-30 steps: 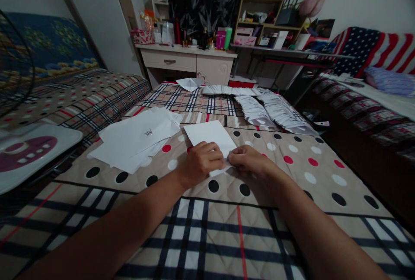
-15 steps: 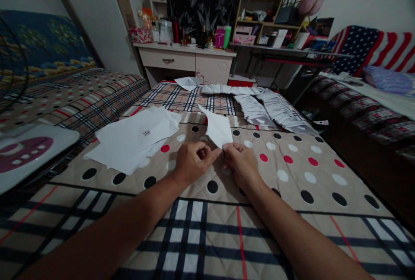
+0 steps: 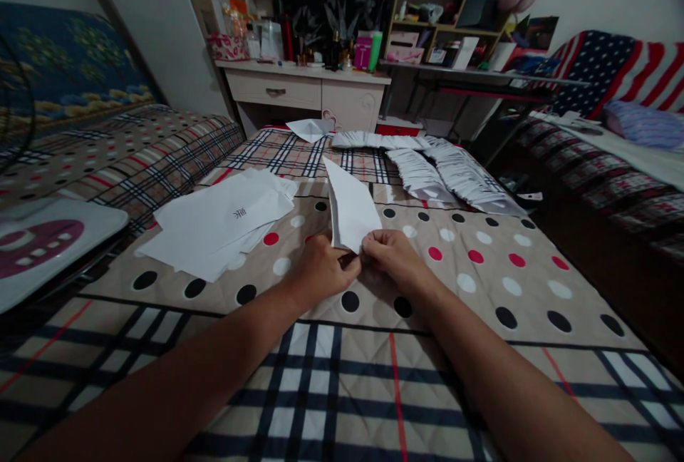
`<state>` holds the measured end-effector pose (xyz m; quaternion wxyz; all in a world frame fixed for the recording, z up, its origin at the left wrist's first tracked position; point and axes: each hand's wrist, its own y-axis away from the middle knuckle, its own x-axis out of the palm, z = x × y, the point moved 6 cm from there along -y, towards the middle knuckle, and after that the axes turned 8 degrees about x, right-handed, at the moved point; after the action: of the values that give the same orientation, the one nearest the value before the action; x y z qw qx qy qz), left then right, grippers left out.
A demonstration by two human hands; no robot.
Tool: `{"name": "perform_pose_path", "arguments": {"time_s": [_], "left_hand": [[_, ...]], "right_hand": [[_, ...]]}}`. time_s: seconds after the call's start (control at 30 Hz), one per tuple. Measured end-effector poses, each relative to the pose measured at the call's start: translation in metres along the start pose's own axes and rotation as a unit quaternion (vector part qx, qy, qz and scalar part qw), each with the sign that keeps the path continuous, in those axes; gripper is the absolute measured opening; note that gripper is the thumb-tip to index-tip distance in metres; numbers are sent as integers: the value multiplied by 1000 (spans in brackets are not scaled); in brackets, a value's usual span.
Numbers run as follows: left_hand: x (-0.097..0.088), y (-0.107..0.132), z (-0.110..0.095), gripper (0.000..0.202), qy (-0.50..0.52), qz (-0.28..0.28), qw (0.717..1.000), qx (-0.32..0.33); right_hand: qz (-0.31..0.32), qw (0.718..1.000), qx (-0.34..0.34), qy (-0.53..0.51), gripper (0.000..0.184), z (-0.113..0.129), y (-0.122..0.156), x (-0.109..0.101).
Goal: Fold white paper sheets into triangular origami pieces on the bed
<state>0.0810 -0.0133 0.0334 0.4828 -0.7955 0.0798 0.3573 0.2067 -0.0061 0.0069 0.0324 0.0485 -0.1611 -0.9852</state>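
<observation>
A white sheet of paper (image 3: 350, 207) stands up off the quilted bedspread (image 3: 470, 284), curled along a fold. My left hand (image 3: 322, 271) pinches its lower left corner with closed fingers. My right hand (image 3: 392, 257) pinches its lower right edge, fingers also closed. The two hands almost touch at the bottom of the sheet. Both forearms reach in from the lower edge of the view.
A loose pile of white sheets (image 3: 219, 223) lies to the left of my hands. Rows of folded white papers (image 3: 443, 173) fan out at the far right of the bed. Beyond stand a dresser (image 3: 304, 95), cluttered shelves (image 3: 443, 27) and a second bed (image 3: 614, 141).
The sheet lay flat under both hands a second ago. It has been lifted at its near edge and now stands raised and folded over, still held in both hands.
</observation>
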Motion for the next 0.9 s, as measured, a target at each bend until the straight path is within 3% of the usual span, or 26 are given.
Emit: {"name": "perform_pose_path", "arguments": {"time_s": [0.13,0.27,0.4,0.57,0.7,0.77,0.9], "left_hand": [[0,0,-7,9,15,14,999,48],[0,-3,-10,9,51,30,995,84],[-4,-4,-2,10,53,-16,997,55],[-1,-3,5,15,73,3,997,11],[-2,-5,-1,11,33,15,998,52],[0,-5,-4,8,25,44,995,91],[4,-6,-9,8,40,103,982,154]], "right_hand": [[76,994,80,1,16,-2,4,-2],[112,985,133,-15,21,-3,10,-4],[130,983,101,-77,20,-2,9,-4],[98,993,39,-58,21,-2,6,-1],[52,998,-25,7,22,2,7,0],[42,999,-15,25,21,1,6,-1],[85,993,83,15,15,-6,4,0]]}}
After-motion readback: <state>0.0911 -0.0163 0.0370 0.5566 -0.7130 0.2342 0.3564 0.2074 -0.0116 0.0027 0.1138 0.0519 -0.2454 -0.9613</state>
